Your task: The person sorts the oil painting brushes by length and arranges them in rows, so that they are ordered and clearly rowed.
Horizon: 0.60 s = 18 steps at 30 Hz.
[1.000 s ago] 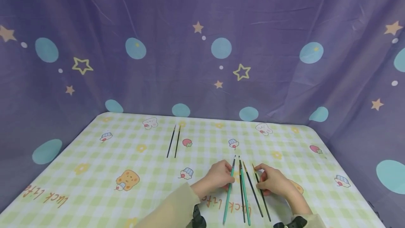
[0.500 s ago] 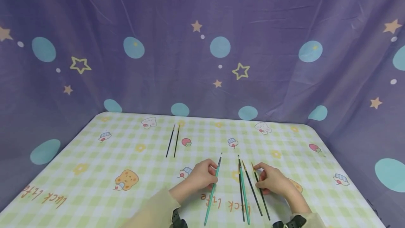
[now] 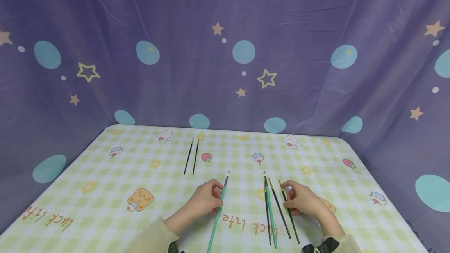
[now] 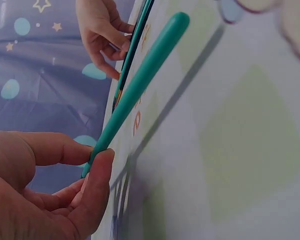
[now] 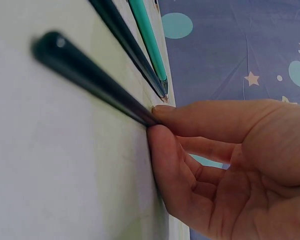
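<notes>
A teal paintbrush (image 3: 215,221) is pinched between the thumb and fingers of my left hand (image 3: 204,198). In the left wrist view its teal handle (image 4: 139,82) slants above the cloth and casts a shadow there. My right hand (image 3: 303,199) pinches a dark paintbrush (image 3: 291,218) near its bristle end; the right wrist view shows the dark handle (image 5: 97,80) close to the cloth. Between the hands lie another teal paintbrush (image 3: 271,214), a dark paintbrush (image 3: 268,218) close along its left side, and a dark paintbrush with a golden ferrule (image 3: 281,210).
Two thin dark paintbrushes (image 3: 188,156) lie side by side toward the back, left of centre. A green-and-white checked tablecloth (image 3: 123,171) with printed cakes and bears covers the table. Behind it hangs a purple curtain (image 3: 299,100) with stars and blue ovals.
My left hand has carried the teal paintbrush leftward, away from the other brushes. My right hand stays in place on its dark paintbrush.
</notes>
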### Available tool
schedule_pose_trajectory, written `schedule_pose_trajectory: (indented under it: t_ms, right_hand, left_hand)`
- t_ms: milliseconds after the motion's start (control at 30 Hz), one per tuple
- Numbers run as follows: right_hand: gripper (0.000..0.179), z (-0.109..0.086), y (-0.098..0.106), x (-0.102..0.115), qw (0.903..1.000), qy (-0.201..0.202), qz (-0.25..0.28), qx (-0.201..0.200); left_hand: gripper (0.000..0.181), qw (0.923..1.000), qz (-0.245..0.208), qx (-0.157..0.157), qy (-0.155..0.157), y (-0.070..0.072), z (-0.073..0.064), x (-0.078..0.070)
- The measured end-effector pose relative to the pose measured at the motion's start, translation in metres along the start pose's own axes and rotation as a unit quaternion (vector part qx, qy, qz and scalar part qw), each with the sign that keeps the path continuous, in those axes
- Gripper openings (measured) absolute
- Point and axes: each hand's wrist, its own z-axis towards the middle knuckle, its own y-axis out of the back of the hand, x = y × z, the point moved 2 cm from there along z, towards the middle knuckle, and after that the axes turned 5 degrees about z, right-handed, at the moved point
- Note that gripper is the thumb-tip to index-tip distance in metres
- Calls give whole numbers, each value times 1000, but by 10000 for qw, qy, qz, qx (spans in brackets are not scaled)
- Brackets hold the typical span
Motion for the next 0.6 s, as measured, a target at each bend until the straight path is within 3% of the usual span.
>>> schedule_pose_trajectory:
  t_ms: [400, 600]
  right_hand:
    - [50, 0, 1, 2, 10000, 6, -30, -29]
    - [49, -1, 1, 2, 10000, 56, -18, 22]
  left_hand:
    - [38, 9990, 115, -354, 241, 28, -15, 15]
    - [38, 9964, 129, -619, 560, 40, -24, 25]
